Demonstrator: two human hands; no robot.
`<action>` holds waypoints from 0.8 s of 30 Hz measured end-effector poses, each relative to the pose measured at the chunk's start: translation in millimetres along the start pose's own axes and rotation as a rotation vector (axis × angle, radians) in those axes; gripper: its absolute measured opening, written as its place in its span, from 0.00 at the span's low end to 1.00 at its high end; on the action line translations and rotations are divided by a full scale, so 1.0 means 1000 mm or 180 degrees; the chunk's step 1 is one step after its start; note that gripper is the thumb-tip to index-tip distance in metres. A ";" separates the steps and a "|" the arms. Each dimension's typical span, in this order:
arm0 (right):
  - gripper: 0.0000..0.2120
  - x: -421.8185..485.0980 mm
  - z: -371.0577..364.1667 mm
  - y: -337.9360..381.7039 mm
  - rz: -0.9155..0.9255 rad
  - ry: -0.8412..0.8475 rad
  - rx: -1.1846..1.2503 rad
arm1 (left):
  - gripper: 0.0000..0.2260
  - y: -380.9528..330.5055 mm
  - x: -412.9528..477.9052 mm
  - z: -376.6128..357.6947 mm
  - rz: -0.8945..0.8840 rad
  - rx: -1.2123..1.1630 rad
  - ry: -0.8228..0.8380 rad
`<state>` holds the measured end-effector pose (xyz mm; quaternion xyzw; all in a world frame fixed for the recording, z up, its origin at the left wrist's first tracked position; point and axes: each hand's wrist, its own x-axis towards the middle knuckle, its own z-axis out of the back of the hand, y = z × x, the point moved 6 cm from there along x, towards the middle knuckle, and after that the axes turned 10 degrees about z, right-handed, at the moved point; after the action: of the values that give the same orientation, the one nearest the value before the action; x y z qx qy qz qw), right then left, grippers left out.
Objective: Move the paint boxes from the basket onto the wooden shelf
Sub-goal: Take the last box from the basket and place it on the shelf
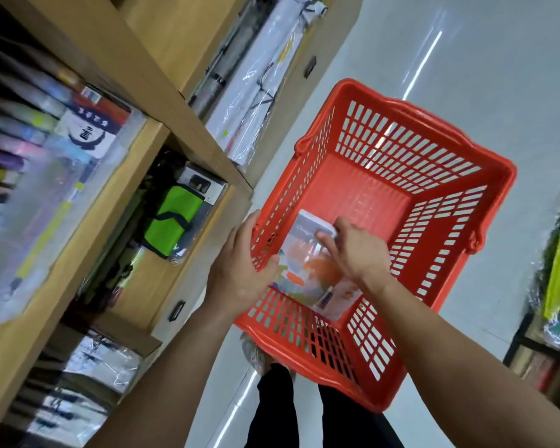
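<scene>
A red plastic basket [401, 163] stands on the white floor, right of the wooden shelf [117, 69]. Inside it, against the near-left wall, lie paint boxes [307, 270] with pale lilac covers and orange shapes; a second box shows under the top one. My right hand [353, 250] reaches into the basket, its fingers closed on the top box's far end. My left hand [240, 270] is at the basket's left rim, fingers apart, touching the near-left edge of the same box. How many boxes are stacked is hidden by my hands.
The shelf compartments hold wrapped books and stationery [88, 124], a green pouch [172, 221] and wrapped sets lower down [94, 360]. Long wrapped rolls [259, 82] lean at the shelf's far end. A dark rack with yellow goods [556, 270] stands at right. My legs [278, 412] are below the basket.
</scene>
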<state>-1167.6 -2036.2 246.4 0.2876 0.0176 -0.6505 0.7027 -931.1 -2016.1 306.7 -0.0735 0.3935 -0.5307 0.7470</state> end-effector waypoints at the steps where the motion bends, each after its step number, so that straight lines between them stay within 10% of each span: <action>1: 0.23 -0.006 0.014 0.006 0.0070 -0.0088 -0.0013 | 0.34 -0.002 -0.001 0.002 0.0006 0.0013 0.0025; 12: 0.25 -0.083 0.223 0.080 0.0879 -0.1141 0.0394 | 0.30 -0.071 -0.078 0.063 -0.0247 -0.0826 0.0245; 19: 0.25 -0.120 0.300 0.114 0.0962 -0.1794 0.1428 | 0.16 -0.096 -0.161 0.181 -0.0222 -0.1310 -0.0596; 24: 0.24 -0.144 0.256 0.203 0.1458 -0.0829 0.2970 | 0.09 -0.060 -0.241 0.257 0.0116 -0.2138 -0.1420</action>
<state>-1091.4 -2017.4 595.0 0.4828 -0.4241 -0.4496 0.6205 -834.3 -1915.9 635.7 -0.4200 0.3745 -0.3303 0.7578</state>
